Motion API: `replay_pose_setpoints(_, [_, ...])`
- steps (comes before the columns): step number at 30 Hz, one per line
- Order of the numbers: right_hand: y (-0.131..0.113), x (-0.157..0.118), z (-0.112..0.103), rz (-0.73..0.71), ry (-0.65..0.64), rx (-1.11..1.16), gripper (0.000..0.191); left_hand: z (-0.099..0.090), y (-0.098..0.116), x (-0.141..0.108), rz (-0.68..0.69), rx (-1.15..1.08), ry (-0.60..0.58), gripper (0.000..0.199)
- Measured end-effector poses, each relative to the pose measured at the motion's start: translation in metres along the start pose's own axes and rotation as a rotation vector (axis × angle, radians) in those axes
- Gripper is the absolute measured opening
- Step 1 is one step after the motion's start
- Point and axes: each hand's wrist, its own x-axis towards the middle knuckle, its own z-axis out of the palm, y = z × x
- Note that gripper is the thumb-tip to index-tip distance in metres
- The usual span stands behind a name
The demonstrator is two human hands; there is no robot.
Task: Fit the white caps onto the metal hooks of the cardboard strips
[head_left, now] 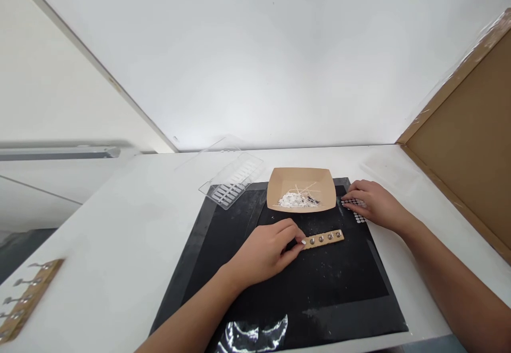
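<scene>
White surface (131, 220) set against a plain white wall; brown board (471, 156) leaning at the right. Landmark: black mat (287, 289) at centre of surface. On mat, mid-area: wooden strip (324, 238) carrying a row of metal studs; left hand (267, 252) holds its near end, grip narrow, fingertips pinched on it. Mat's far edge: paper tray (301, 185) of white scraps and sticks. Mat's far-right corner: right hand (373, 204) flat on white dot sheet (357, 210), fingers spread. Far-left corner: clear plastic tray (233, 180). Well left of mat: second studded strip (24, 300).
</scene>
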Motion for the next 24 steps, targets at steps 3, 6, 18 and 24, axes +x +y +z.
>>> replay_pose_setpoints(3, [-0.003,-0.001,0.0,-0.015,-0.024,-0.063,0.017,0.001,-0.001,0.0,-0.013,-0.004,0.001,0.01])
replay_pose_setpoints(6, [-0.012,0.0,-0.001,0.005,-0.038,-0.159,0.016,0.002,-0.002,0.0,-0.057,-0.028,0.002,0.02])
replay_pose_setpoints(18, [-0.043,0.009,0.001,0.055,-0.104,-0.426,0.026,0.002,0.0,0.001,-0.07,0.014,-0.01,0.008])
replay_pose_setpoints(24, [-0.044,0.014,0.002,0.111,-0.127,-0.394,0.026,0.002,0.001,0.001,-0.082,0.007,-0.022,0.007])
